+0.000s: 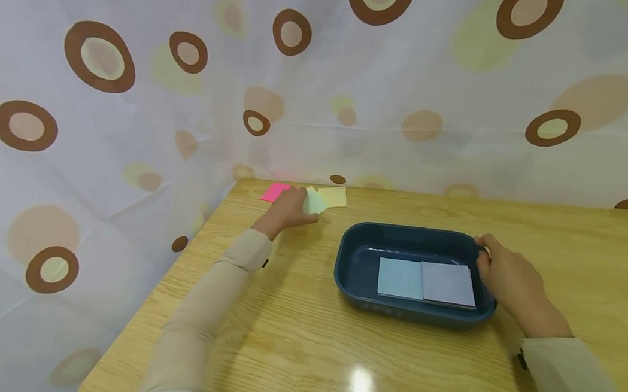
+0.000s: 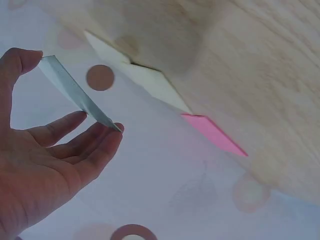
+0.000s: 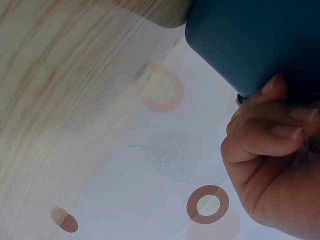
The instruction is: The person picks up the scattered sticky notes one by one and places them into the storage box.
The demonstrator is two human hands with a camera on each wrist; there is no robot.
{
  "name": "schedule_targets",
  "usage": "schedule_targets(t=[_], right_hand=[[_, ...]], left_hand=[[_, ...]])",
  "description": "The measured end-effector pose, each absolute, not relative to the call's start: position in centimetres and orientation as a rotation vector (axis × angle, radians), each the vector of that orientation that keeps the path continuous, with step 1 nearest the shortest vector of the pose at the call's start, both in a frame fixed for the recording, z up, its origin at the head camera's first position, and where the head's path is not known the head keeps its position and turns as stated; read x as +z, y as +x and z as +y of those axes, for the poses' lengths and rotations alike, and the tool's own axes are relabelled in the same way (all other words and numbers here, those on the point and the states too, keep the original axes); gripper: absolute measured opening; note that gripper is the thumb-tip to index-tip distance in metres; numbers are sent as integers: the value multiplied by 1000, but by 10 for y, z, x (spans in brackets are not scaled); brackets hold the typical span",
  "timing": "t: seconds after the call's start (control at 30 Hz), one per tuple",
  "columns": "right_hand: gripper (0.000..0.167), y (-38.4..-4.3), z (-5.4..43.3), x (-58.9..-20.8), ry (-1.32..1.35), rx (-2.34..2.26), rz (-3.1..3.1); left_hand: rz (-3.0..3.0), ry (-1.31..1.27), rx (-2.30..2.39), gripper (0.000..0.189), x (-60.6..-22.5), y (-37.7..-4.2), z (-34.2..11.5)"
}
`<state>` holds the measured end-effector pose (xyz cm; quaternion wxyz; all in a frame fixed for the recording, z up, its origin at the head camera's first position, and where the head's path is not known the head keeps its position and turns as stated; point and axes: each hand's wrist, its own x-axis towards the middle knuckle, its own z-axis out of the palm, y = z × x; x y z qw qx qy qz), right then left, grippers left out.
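Observation:
My left hand (image 1: 290, 208) is at the back left of the table, pinching a pale green paper pad (image 2: 75, 87) between thumb and fingertips. Behind it lie a bright pink pad (image 1: 274, 191) and a pale yellow pad (image 1: 334, 196). The left wrist view shows two cream pads in a row beside the pink pad (image 2: 215, 133). With my right hand (image 1: 511, 280) I grip the right rim of a dark blue plastic tray (image 1: 358, 270). Inside it, toward the right, a light blue pad (image 1: 399, 278) lies beside a pale lavender pad (image 1: 447, 283), whose edge overlaps it.
The wooden table (image 1: 294, 350) meets a white curtain (image 1: 199, 123) with brown and beige circles at the back and along the left. The tray stands right of centre. A bright reflection shows on the table near its front.

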<state>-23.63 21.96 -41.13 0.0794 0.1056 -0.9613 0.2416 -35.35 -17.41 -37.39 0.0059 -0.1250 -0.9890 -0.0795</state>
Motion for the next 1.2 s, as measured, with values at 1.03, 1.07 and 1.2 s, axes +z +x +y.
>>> schedule_targets(t=[1.03,1.07,1.2], right_hand=[[36,-238,222,-408,285,759,-2904],[36,-238,222,-408,284,758,-2902],[36,-237,223,-408,283,750,-2888]], left_hand=[[-3062,-1252,500,61,-355,-285,-22],[-3062,-1267,518,61,-356,-284,-20],[-3056,-1337,576,62,-363,-282,-14]])
